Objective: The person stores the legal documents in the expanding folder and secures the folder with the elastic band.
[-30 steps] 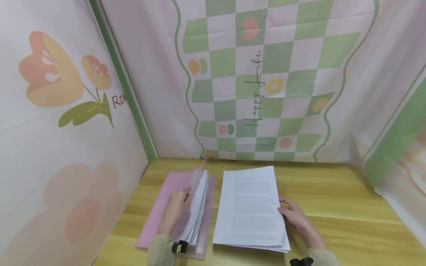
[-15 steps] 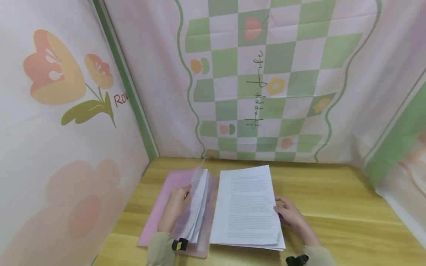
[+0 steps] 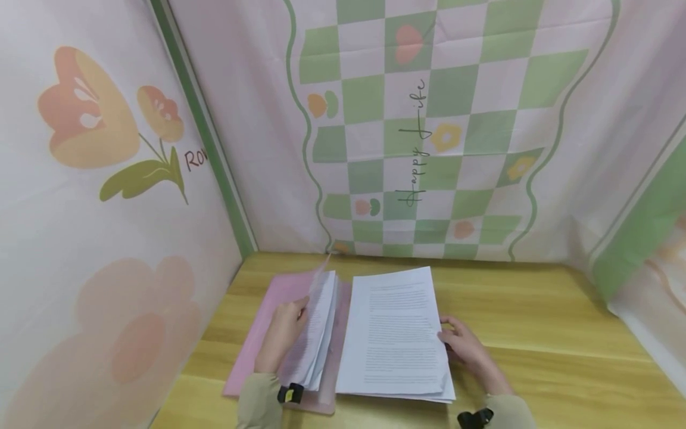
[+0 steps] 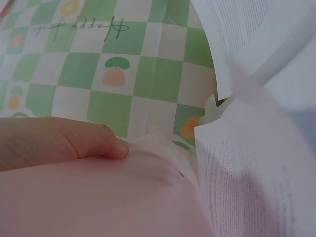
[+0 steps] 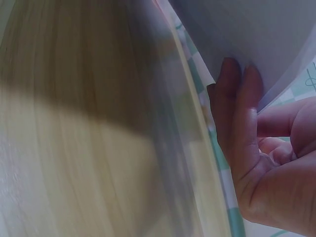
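Note:
A pink translucent folder [image 3: 264, 316] lies opened out at the left of the table, with several printed sheets [image 3: 324, 333] standing partly raised inside it. My left hand [image 3: 283, 330] pinches the folder's lifted clear pink flap; in the left wrist view, the thumb [image 4: 106, 140] lies along the flap [image 4: 94, 197]. To the right, a stack of printed paper [image 3: 396, 333] is held at its right edge by my right hand [image 3: 467, 345]. The right wrist view shows fingers [image 5: 229, 98] under the raised stack [image 5: 247, 29]. The stack's left edge is over or beside the folder's right edge.
The wooden table [image 3: 563, 333] extends to the right of the stack. A checkered green and white curtain [image 3: 402, 149] hangs behind it. Another floral curtain [image 3: 96, 238] closes off the left side.
My right hand has shifted slightly left with the paper stack, bringing it closer to the folder. The left hand keeps its pinch on the flap, nearly still.

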Demonstrator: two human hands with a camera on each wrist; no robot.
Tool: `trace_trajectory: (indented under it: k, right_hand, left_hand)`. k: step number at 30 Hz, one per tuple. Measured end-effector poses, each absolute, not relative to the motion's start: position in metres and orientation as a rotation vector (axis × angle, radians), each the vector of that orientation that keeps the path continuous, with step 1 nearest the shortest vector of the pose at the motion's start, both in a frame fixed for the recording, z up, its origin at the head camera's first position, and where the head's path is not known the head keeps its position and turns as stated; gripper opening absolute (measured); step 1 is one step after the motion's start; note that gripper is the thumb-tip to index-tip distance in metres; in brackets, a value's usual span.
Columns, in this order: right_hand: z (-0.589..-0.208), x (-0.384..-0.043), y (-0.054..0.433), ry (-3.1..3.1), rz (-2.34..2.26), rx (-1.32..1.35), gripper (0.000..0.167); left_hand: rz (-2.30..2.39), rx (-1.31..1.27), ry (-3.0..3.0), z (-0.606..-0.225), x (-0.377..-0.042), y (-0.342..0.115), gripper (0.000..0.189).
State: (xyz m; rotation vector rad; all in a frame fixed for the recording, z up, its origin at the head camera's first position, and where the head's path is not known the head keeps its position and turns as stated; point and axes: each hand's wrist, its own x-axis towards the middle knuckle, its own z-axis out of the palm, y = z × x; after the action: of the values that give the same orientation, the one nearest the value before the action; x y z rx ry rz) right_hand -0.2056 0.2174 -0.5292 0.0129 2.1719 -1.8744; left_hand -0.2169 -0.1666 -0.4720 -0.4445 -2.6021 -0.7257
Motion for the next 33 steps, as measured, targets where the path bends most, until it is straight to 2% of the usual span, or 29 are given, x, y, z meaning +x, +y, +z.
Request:
trace_trajectory:
  k: [33]
  right_hand:
    - [-0.531, -0.211, 0.203, 2.174, -1.865, 0.011, 0.045]
  left_hand:
    - [-0.739, -0.442, -2.591, -0.472, -0.218, -0.168, 0.025]
